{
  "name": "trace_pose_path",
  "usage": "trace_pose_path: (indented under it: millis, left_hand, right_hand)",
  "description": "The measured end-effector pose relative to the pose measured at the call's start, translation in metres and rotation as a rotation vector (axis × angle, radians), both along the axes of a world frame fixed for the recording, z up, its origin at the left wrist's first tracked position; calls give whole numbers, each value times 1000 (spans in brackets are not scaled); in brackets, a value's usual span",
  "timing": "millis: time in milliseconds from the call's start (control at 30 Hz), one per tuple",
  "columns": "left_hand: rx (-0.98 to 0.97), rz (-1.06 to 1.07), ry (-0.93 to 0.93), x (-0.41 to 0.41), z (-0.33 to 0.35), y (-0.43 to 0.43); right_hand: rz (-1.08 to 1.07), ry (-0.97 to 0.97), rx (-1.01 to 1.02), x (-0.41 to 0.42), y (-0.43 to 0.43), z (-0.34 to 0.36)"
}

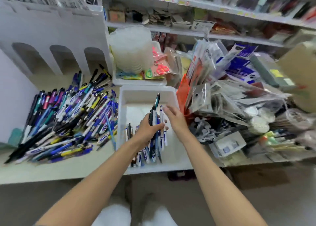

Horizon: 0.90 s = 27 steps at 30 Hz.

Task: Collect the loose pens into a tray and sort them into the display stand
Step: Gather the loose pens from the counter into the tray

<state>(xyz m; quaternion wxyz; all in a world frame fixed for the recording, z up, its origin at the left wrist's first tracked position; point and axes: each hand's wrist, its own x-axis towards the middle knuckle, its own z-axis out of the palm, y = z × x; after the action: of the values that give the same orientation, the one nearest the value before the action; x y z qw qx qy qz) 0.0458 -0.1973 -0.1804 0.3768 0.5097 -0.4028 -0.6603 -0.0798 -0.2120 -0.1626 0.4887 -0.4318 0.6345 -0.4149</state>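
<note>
A big heap of loose pens (68,116), mostly blue, white and black, lies on the shelf at the left. A white tray (172,159) stands in the middle and holds several pens at its near end. Above the tray my left hand (147,130) grips a bundle of pens (158,121) that stands nearly upright. My right hand (176,118) hovers just right of the bundle with straight fingers, its fingertips close to the pen tops. The white display stand (51,37) with arched slots rises behind the heap.
A second white tray (136,81) with stacked clear cups and coloured items sits behind the first. A tall pile of packaged stationery (230,97) crowds the tray's right side. Shelves of goods run across the back. The shelf's front edge is near my body.
</note>
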Motion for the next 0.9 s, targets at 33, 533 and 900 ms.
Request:
trace_pose_path:
  millis: [33, 533, 900]
  left_hand:
    - [-1, -20, -27, -1, -3, 4]
    - [-117, -133, -154, -28, -26, 21]
    - [-293, 100, -773, 18, -56, 33]
  right_hand:
    - [29, -16, 18, 2, -3, 1]
    - [324, 198, -35, -1, -17, -41]
    - [261, 342, 38, 2, -12, -77]
